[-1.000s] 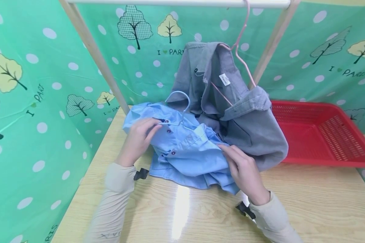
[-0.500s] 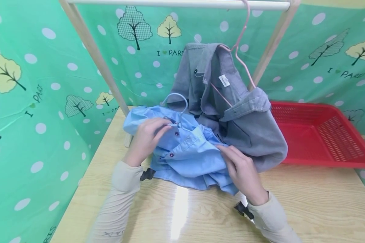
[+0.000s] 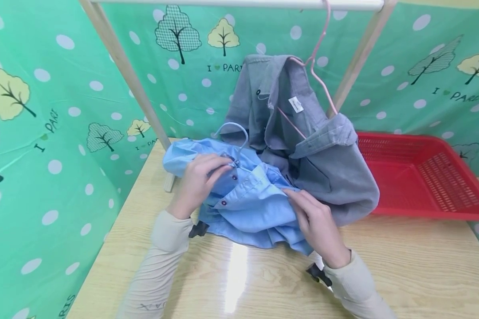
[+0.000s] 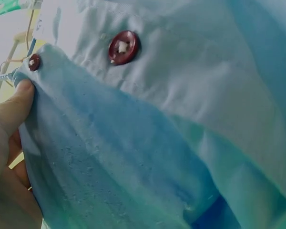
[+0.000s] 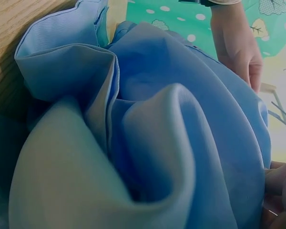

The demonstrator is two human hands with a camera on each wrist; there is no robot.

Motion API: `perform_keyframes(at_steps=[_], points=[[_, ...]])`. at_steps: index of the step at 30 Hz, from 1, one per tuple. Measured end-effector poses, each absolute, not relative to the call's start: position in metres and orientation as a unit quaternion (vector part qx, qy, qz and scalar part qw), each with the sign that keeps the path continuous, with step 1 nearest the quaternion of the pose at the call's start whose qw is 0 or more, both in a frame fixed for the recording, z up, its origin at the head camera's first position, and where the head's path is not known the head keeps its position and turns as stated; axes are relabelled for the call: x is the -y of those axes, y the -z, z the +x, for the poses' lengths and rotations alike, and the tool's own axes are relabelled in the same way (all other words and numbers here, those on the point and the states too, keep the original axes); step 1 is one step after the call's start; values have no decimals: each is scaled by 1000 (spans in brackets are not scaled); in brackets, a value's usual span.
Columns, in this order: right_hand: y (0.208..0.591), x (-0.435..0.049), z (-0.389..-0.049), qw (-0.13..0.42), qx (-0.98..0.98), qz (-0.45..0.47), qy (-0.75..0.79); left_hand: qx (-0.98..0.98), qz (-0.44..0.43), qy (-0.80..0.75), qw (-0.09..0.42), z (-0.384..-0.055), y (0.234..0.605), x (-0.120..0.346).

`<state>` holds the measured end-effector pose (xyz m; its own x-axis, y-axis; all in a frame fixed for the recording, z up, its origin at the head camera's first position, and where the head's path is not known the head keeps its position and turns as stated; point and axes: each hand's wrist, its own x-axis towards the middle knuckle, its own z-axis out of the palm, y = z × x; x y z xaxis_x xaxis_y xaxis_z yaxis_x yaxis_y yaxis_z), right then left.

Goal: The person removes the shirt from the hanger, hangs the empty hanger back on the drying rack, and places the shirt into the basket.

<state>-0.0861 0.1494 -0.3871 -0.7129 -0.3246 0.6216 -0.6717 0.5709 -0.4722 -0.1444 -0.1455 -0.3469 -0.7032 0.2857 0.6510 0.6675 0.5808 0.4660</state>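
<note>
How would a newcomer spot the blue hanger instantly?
Find the clothes rack, then the blue shirt bunched on the table below. The blue hanger shows a curved hook above that shirt, beyond the left hand. Its colour and free hook set it apart from the pink hanger, which reaches up to the rack's bar.

Here's the left forearm, slanting up toward one o'clock, and the left hand sits at eight, thumb and fingers in a pinch! Its wrist view puts that thumb at nine, tip aimed at two. Over at four, the right hand pinches too, fingers bent, right forearm angled toward eleven!
</note>
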Motion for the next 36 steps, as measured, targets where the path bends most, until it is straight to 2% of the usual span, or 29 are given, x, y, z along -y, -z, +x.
perform_keyframes(at_steps=[11,16,23,36], points=[[386,-148,-85,224,849,298,-375,824,-295,396,278,-147,349,143],[386,-149,-85,250,839,296,-383,822,-292,392,291,-149,348,144],[387,-156,-85,290,824,285,-394,818,-267,394,322,-153,343,153],[398,-177,-80,273,849,239,-384,798,-189,446,358,-152,336,184]])
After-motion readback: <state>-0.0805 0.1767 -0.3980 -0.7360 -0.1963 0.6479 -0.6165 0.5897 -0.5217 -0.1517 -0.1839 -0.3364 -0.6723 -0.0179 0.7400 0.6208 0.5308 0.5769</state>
